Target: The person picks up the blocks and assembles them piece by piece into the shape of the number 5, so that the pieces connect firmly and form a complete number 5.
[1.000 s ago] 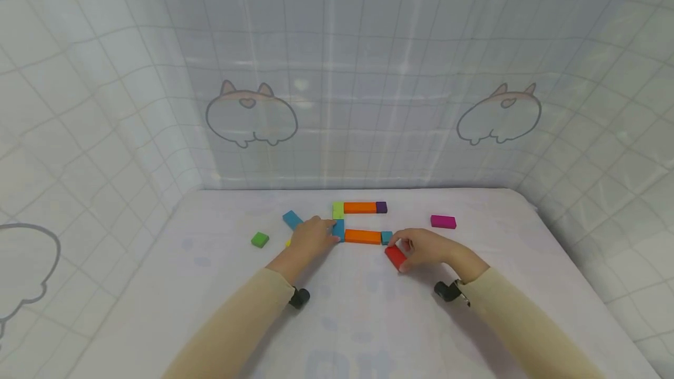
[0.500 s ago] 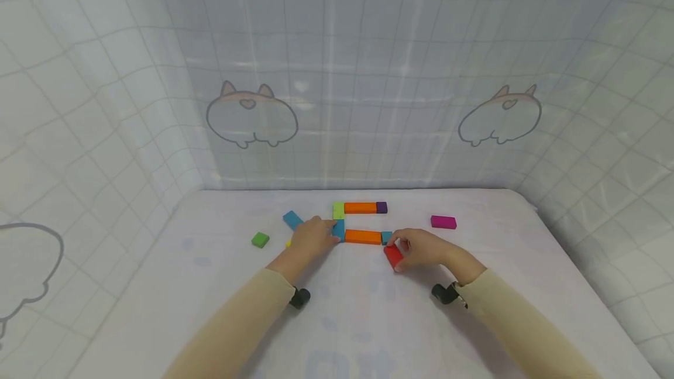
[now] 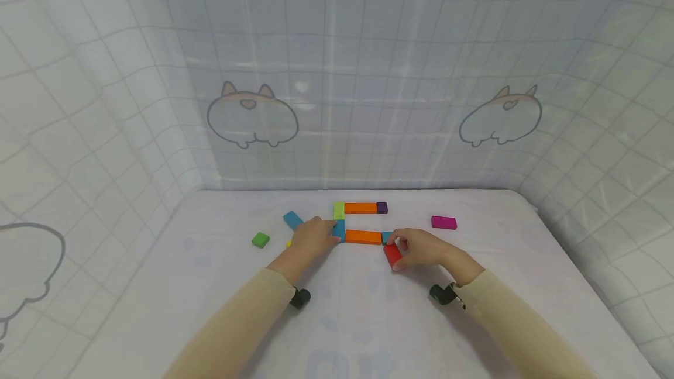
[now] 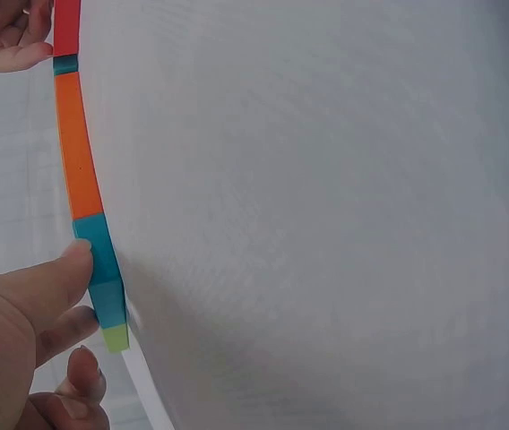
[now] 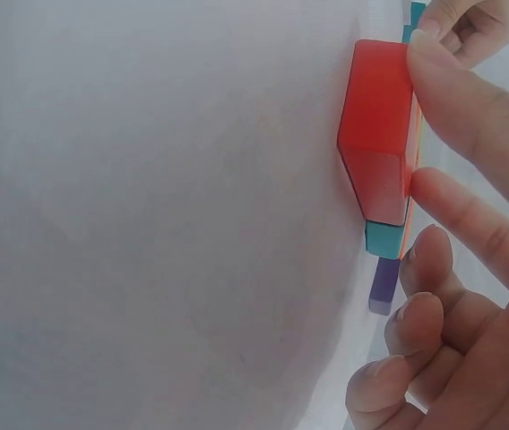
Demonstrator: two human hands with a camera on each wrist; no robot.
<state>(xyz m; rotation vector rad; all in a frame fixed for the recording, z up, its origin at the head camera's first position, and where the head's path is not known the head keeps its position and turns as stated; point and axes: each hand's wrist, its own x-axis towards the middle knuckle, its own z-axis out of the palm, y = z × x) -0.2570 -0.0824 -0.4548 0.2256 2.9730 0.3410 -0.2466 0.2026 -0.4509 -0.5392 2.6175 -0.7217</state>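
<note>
My left hand (image 3: 314, 235) pinches a blue block (image 3: 339, 231) between thumb and index finger; the thumb shows along its edge in the left wrist view. A lime-green block (image 3: 339, 210) touches its far end, and an orange block (image 3: 363, 237) extends rightward from its near part. At that orange block's right end sits a small teal block (image 3: 387, 238), partly covered by my right hand. My right hand (image 3: 421, 247) holds a red block (image 5: 377, 112) by its two ends, thumb and index finger on it, with the other fingers curled loosely. The red block lies slanted, just in front of the teal one.
Behind, a second orange block (image 3: 360, 208) joins the lime-green block to a dark purple one (image 3: 382, 208). A magenta block (image 3: 444, 223) lies off to the right. Left lie a blue block (image 3: 292, 220), a green block (image 3: 260, 240) and a mostly hidden yellow piece (image 3: 288, 244).
The red block has shifted slightly left with my right hand, closer beneath the teal block, and turned a little straighter. My left hand has stayed put on the blue block.
</note>
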